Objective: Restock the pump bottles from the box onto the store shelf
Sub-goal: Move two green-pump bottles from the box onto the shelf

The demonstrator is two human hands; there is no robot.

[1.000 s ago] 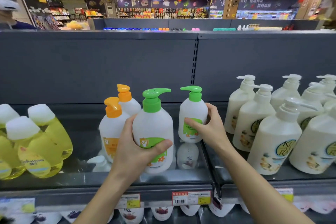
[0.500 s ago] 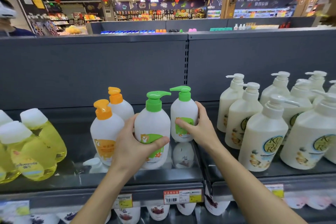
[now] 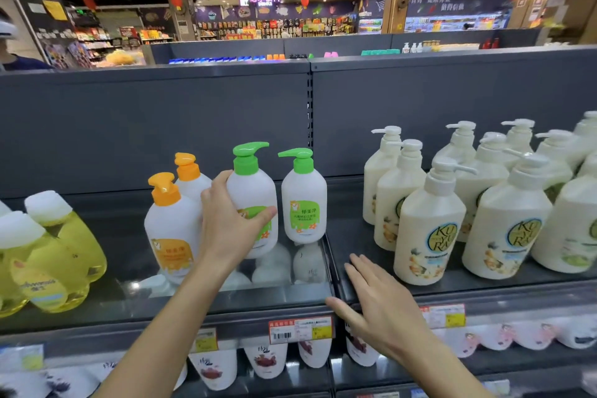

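My left hand is shut around a white pump bottle with a green pump, which stands on the grey shelf. Just to its right stands a second green-pump bottle, upright and free. My right hand hovers open, fingers spread, over the shelf's front edge, below and right of that bottle and apart from it. Two white bottles with orange pumps stand left of my left hand. The box is out of view.
Yellow bottles with white caps crowd the left end of the shelf. Several cream pump bottles fill the right section. Price tags line the shelf edge, with refill pouches on the shelf below. A grey back panel rises behind.
My right hand has let go of the right green-pump bottle and drawn back down toward the shelf edge. My left hand still holds the other green-pump bottle, now set a little further back.
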